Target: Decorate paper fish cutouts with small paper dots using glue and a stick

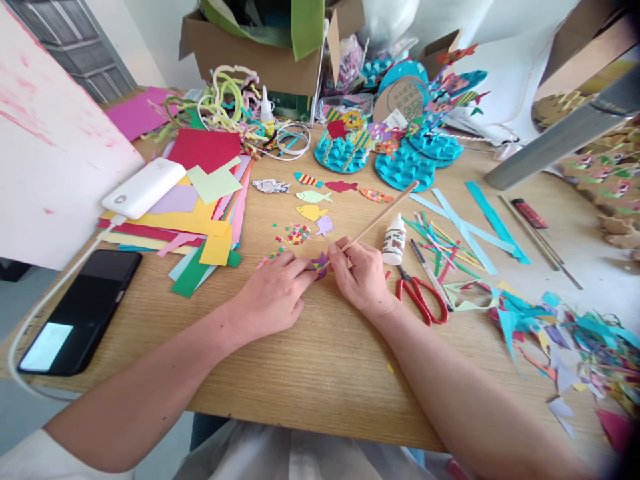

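Note:
A thin wooden stick is pinched in my right hand, its lower tip on a small purple paper fish with coloured bits on it. Fingertips of my left hand press on the left side of this fish; its thumb is bent below. Small confetti pieces lie just beyond my left hand. Several paper fish, among them a yellow one, a lilac one and a red one, lie farther back. A white glue bottle stands right of my right hand.
Red-handled scissors, a pen and paper strips lie at the right, with paper scraps beyond. Coloured paper, a power bank and a phone are at the left. Blue round pieces stand behind.

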{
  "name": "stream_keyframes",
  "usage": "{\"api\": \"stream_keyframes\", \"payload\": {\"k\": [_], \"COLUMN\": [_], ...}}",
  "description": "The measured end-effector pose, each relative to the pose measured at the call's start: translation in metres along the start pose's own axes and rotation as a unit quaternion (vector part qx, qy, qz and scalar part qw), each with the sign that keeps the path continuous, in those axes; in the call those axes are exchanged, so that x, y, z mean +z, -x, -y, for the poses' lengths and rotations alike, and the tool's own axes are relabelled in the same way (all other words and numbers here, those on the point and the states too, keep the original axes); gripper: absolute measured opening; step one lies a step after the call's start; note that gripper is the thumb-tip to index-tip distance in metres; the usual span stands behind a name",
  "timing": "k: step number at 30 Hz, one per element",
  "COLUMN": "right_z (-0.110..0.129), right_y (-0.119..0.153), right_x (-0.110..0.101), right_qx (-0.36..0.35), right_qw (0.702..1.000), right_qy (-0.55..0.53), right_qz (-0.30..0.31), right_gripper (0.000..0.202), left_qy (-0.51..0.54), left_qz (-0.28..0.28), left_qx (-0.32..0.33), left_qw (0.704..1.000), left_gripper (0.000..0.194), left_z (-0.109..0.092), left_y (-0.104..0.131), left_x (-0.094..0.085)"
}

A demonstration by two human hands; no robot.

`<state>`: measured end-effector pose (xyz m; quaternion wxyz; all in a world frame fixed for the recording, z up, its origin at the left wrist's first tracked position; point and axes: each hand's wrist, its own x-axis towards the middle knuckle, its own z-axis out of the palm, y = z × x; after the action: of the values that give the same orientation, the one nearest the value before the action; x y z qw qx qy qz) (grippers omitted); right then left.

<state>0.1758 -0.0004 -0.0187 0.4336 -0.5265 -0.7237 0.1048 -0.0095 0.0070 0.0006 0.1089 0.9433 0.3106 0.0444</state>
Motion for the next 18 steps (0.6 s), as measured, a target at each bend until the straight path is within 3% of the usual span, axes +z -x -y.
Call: {"api": "stream_keyframes", "payload": {"k": [18], "right_z": [-0.0002], "right_y": [-0.0002], "right_x": [0.0001], "right_qx": [-0.011], "right_qw": [1.0], "right_qy": [0.008], "right_qz": [0.014], "right_gripper": [0.027], "left_qy": [0.002], "left_qz": [-0.001], "left_qx": [0.008], "left_qw": [1.0], "left_gripper": [0.042], "left_z": [0.0006], "left_y": [0.0001], "left_x": [-0.0014]}}
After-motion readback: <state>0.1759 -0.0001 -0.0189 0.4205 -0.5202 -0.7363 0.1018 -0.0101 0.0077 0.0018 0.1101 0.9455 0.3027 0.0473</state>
